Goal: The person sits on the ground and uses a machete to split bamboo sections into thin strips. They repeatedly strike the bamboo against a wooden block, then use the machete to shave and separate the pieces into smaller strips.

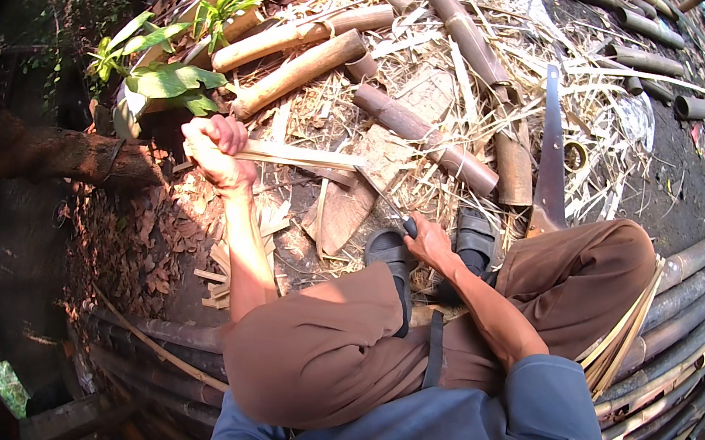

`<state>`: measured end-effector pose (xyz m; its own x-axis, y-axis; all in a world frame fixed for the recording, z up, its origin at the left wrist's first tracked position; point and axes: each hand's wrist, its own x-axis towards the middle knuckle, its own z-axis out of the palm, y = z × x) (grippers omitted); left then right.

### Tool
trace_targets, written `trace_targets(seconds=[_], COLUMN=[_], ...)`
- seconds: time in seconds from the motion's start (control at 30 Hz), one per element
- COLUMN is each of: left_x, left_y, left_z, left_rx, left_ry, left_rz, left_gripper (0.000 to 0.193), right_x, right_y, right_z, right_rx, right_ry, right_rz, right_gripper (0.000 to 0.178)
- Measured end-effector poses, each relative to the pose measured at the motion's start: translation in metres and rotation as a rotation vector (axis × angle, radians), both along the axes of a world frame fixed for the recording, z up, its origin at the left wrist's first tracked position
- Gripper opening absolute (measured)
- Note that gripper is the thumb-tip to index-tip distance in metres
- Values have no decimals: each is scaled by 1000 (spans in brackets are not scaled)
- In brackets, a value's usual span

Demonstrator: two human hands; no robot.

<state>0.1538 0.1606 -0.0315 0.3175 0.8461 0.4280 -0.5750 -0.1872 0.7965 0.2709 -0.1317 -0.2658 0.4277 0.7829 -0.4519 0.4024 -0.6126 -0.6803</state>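
My left hand (222,151) is closed in a fist around one end of a pale split bamboo strip (303,156), which reaches out to the right. In my right hand (432,244) is a knife (384,196) with a dark handle, its thin blade pointing up and left. The blade's tip lies at the strip's far end; whether it cuts in cannot be made out. Below them a flat wooden board (352,207) lies on the ground, near my sandalled feet. Short split pieces (220,279) lie beside my left forearm.
A hand saw (550,143) stands upright by my right knee. Cut bamboo tubes (426,139) and shavings (391,49) cover the ground ahead. Bamboo poles (688,279) are stacked at right. At left are a tree trunk (69,163) and a leafy plant (171,82).
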Motion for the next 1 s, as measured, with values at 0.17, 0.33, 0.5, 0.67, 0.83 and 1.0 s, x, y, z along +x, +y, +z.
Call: trace_targets(seconds=[0.17,0.33,0.5,0.67,0.83,1.0], left_x=[-43,-47,-42,-24,-30,-7], left_y=[10,10,2,-11,-11,-35], left_z=[36,14,6,-6,-23,-4], left_rx=[-150,-422,-513,-693,-592,-563], left_ry=[-169,-197,-88,27,-73,24], left_rz=[-39,-86,-29,-132,-282,-18], left_gripper=[46,53,47,36,34,26], right_x=[0,3,0,-6,-20,-20], right_y=[33,66,40,17,7,8], right_z=[45,111,118,120,76,83], right_rx=[400,645,633,295,371,307], right_ry=[-297,-648,21,562,513,554], right_rz=[-77,196,270,239,114,35], right_gripper=[70,65,28,49,49,52])
